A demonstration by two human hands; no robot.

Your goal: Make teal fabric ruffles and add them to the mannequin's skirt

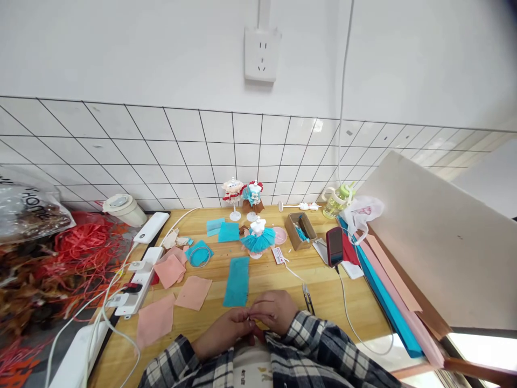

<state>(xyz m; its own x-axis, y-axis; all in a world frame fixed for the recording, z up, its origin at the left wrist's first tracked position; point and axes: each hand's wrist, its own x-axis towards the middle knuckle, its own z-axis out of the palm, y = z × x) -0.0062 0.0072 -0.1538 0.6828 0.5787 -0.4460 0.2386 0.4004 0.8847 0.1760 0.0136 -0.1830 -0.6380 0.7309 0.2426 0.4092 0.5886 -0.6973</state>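
My left hand point(231, 330) and my right hand point(278, 311) meet close to my body at the table's front edge. The fingers of both are pinched together, and what lies between them is too small to make out. Just beyond them is a flat teal fabric rectangle point(236, 281). Farther back stands a small white dress form point(259, 226) wearing a teal tulle skirt point(258, 241). Thread snips point(308, 299) rest on the wood to the right of my right hand. Peach fabric squares point(194, 292) are spread to the left.
Two dressed miniature forms point(233, 192) stand by the tiled wall. A cardboard box point(301, 230), a phone point(334, 247) on a cable and a green bottle point(338, 201) are at right, near fabric rolls point(390, 291). Left are a power strip point(139, 280) and red string point(91, 242).
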